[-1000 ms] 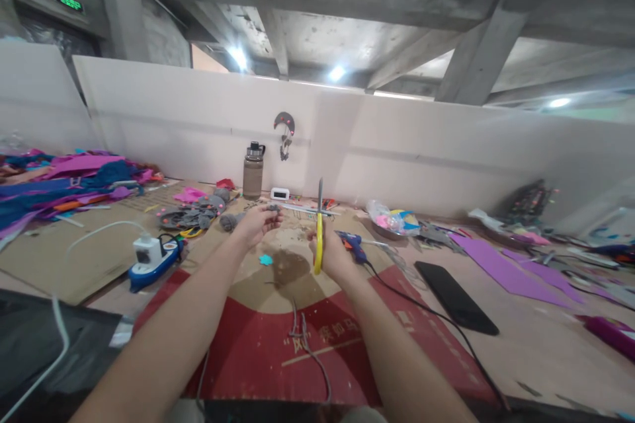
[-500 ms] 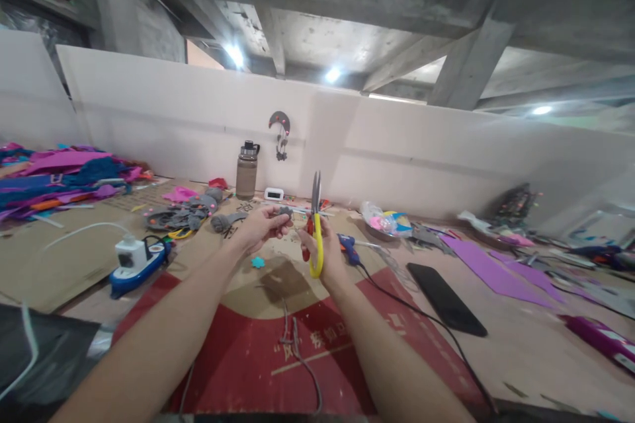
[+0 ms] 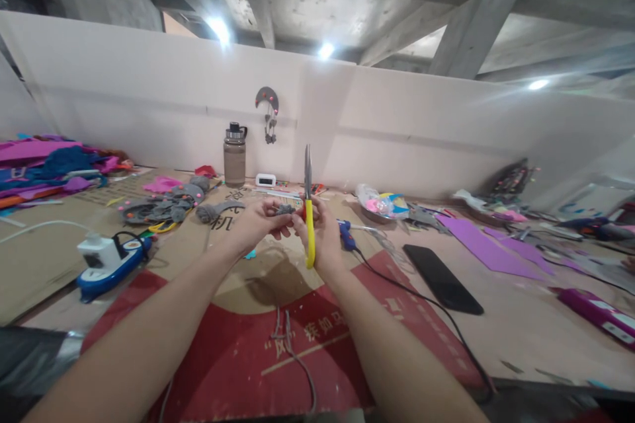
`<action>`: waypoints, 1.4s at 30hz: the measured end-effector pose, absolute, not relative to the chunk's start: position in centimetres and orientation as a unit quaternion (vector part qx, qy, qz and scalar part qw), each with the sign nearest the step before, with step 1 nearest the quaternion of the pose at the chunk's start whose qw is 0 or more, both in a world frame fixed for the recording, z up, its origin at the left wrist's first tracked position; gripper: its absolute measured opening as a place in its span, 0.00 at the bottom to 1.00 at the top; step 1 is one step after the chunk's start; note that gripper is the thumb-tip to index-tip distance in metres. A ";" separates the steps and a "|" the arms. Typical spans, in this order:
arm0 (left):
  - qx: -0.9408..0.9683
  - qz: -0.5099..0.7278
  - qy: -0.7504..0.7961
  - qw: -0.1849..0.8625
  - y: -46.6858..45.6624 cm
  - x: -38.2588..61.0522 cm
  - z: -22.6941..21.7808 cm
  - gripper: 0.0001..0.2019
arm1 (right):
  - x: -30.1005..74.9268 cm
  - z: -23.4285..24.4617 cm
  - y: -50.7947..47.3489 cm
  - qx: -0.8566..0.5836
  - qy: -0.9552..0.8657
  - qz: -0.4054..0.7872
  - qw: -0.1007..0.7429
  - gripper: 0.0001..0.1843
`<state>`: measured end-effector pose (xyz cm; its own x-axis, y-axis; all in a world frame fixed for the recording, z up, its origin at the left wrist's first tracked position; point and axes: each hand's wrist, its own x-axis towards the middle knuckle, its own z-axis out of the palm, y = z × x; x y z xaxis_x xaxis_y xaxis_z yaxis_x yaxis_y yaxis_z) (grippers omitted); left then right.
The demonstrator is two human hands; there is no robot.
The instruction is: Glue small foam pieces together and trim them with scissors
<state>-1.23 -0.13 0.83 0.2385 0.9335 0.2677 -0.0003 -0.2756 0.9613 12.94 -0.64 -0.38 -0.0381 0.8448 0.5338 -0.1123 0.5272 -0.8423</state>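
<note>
Between the fingertips of my left hand point(image 3: 262, 223) is a small grey felt piece point(image 3: 284, 209), its exact shape too small to make out. My right hand point(image 3: 321, 231) is closed around scissors point(image 3: 308, 208) with yellow and red handles, blades pointing up. The right fingertips meet the grey piece, close to the left fingers. Partly behind my left hand lies a small turquoise felt piece point(image 3: 251, 254) on the cardboard point(image 3: 233, 291). Grey cord point(image 3: 297, 357) trails over the red printed part below my hands.
A blue power strip point(image 3: 114, 271) stands left, a bottle point(image 3: 235, 157) at the back. Right of my hands are a blue glue gun point(image 3: 347, 236) with its cable, a black phone point(image 3: 441, 277) and purple felt sheets point(image 3: 489, 248). Grey felt pieces point(image 3: 169, 203) lie back left.
My hands have come together, so the right fingertips now meet the grey felt piece. The scissors stay in the right hand, turned more edge-on. The view has shifted slightly.
</note>
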 end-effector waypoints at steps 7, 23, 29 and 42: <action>0.586 0.486 0.377 0.528 -0.4 -1.0 1.2 0.15 | 13.2 -0.2 -0.3 -0.326 -0.576 0.384 0.644 0.21; 0.400 0.607 0.333 0.602 0.4 -2.8 1.8 0.09 | 13.4 -1.7 -0.1 -0.373 -0.660 0.290 0.584 0.26; 0.370 0.630 0.305 0.611 0.3 -2.9 2.3 0.06 | 13.1 -1.9 -0.1 -0.367 -0.674 0.318 0.557 0.24; 0.630 0.555 0.349 0.416 0.0 -1.2 0.9 0.14 | 12.7 -2.3 0.5 -0.284 -0.572 0.452 0.623 0.25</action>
